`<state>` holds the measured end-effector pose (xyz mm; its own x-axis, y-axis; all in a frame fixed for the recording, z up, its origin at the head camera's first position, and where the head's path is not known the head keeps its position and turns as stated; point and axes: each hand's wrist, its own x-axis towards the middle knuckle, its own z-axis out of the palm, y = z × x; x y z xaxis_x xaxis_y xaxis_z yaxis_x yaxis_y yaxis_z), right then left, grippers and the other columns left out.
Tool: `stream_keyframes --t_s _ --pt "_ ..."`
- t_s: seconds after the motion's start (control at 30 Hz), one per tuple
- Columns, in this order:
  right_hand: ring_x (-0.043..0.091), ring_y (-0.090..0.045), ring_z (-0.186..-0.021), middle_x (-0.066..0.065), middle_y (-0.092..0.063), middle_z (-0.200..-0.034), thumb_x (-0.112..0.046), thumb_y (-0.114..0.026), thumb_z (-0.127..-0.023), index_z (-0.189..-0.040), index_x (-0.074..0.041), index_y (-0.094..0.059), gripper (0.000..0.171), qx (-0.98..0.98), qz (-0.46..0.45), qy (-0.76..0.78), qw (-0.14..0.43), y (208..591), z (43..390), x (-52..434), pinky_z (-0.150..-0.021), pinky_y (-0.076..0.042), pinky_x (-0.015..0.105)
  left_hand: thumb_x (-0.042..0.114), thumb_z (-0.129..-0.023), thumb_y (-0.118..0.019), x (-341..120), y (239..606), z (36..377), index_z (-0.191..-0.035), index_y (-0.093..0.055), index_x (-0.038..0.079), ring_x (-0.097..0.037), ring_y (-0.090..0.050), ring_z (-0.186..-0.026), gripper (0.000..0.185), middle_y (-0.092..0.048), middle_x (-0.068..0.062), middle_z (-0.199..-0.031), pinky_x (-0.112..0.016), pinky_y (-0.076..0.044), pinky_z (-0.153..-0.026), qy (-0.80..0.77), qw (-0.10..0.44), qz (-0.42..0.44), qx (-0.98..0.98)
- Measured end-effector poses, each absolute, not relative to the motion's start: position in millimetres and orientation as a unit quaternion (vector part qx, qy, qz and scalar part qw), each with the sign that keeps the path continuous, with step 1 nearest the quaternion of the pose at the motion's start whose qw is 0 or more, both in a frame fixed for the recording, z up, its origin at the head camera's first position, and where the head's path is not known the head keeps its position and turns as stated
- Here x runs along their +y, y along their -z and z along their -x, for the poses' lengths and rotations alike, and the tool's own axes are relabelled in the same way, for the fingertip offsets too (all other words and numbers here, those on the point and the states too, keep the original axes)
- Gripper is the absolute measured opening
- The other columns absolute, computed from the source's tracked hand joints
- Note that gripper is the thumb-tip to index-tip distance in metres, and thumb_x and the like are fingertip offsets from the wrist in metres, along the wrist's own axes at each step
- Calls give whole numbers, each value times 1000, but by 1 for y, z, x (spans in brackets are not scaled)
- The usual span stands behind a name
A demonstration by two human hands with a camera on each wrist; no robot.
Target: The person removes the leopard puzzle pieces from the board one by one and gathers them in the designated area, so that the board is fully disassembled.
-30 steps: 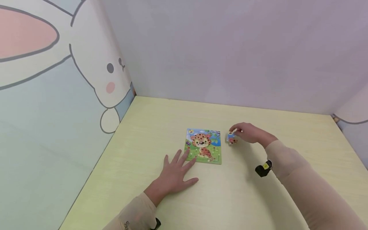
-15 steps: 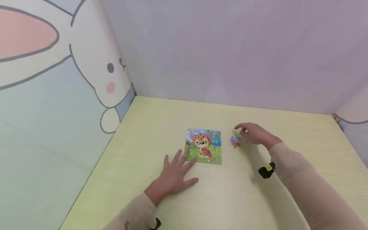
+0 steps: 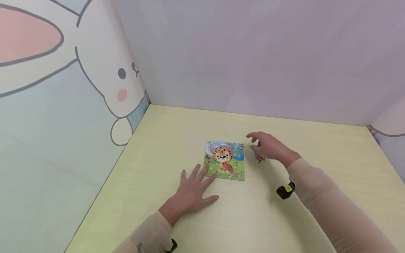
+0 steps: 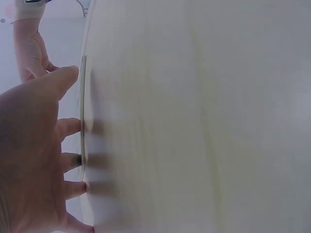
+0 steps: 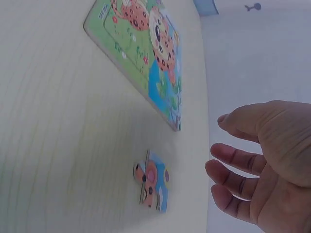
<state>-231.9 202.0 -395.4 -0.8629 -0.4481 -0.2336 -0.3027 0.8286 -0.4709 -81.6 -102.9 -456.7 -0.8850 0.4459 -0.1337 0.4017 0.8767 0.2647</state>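
So the loose piece [image 3: 259,158] is a little jigsaw-cut bit, blue on one side with an orange spotted patch and some pink on it. It has the usual knobby outline and looks flat and thick, like board or wood. It's lying flat on the worktop [image 3: 284,218], just to the right of the puzzle [image 3: 224,160] with a small gap between them, and your right hand [image 3: 269,147] partly covers it in the head view.

The puzzle itself is a flat rectangular board showing a cartoon spotted cub sitting on green grass under a blue sky. From the right wrist view you can see it's got a bit of thickness along the edge.

Count-wise: one puzzle board, one loose piece, two hands.

Your right hand hovers over the piece, fingers spread and only loosely bent, holding nothing. The wrist view shows clear air between the fingers [image 5: 233,158] and the piece. Your left hand [image 3: 193,191] lies flat on the worktop, fingers splayed wide, with the fingertips [image 3: 207,168] at the puzzle's lower left corner.

The worktop is pale yellow-green with a faint wood grain, smooth and matte.
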Motion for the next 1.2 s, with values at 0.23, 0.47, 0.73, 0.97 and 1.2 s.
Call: stream_keyframes --t_s 0.23,0.47,0.73,0.97,1.2 --pt "33 -66 -108 21 -61 -134 -17 -68 -101 -153 -3 -48 57 934 226 215 173 401 224 170 -84 -59 46 66 -100 -52 -103 456 81 -160 -45 29 -41 -24 -160 71 -25 -8 -175 -81 -26 -112 -115 88 -224 964" --pt "38 -59 -131 19 -59 -140 -21 -72 -99 -154 -4 -48 63 936 245 190 168 414 222 148 -110 -48 57 67 -100 -51 -102 456 81 -160 -45 29 -40 -24 -160 71 -24 -7 -175 -80 -27 -113 -113 86 -225 964" --pt "41 -53 -136 20 -54 -148 -24 -76 -97 -154 -6 -49 66 940 258 164 151 419 220 131 -112 -46 58 67 -100 -51 -100 454 80 -161 -43 30 -40 -24 -160 72 -23 -6 -175 -80 -27 -113 -106 91 -225 964" --pt "42 -50 -136 18 -51 -151 -19 -73 -97 -153 -13 -53 60 945 263 135 138 416 218 120 -113 -44 61 66 -100 -52 -99 454 79 -161 -44 30 -40 -25 -160 71 -24 -7 -175 -80 -28 -112 -106 82 -229 964" --pt "43 -45 -139 17 -47 -154 -17 -71 -98 -152 -20 -56 57 948 250 112 162 419 222 108 -115 -40 63 66 -100 -52 -99 454 79 -160 -44 30 -41 -25 -159 71 -25 -7 -175 -80 -28 -112 -109 81 -230 964"
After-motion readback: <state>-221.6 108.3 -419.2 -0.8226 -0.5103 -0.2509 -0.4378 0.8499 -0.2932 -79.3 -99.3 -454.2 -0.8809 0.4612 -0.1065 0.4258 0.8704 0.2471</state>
